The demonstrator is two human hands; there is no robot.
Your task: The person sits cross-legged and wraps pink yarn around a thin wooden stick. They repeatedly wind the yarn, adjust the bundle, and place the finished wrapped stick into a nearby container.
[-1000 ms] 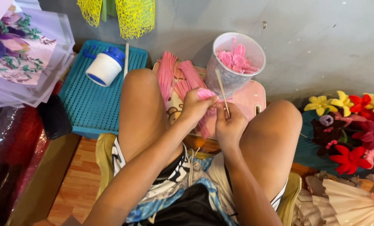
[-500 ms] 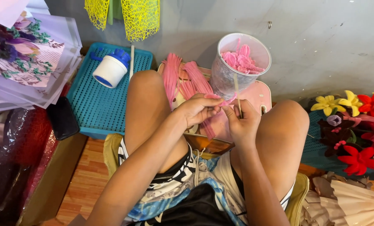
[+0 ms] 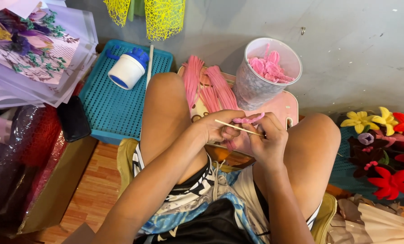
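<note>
My left hand [image 3: 220, 129] and my right hand [image 3: 267, 140] meet between my bent knees. Together they hold a thin wooden stick [image 3: 231, 125] lying nearly level, with a pink fuzzy wire [image 3: 249, 119] curled over it at my fingertips. My left hand pinches the stick and wire; my right hand grips the stick's right end. Just beyond my hands lie bundles of pink fuzzy wires [image 3: 206, 88] on a pink board [image 3: 281, 106]. A clear cup [image 3: 263, 74] holding shaped pink pieces stands on that board.
A blue perforated tray [image 3: 107, 108] at left carries a white glue bottle [image 3: 128, 70] and a stick. Wrapped flower bouquets [image 3: 30, 54] lie far left, red mesh [image 3: 25, 149] below them. Handmade yellow, red and purple flowers [image 3: 382, 149] sit at right. A grey wall [image 3: 346, 45] is ahead.
The stick has swung from upright to nearly level between my hands. My hands stay together between my knees, working the pink wire; the view has shifted slightly.
</note>
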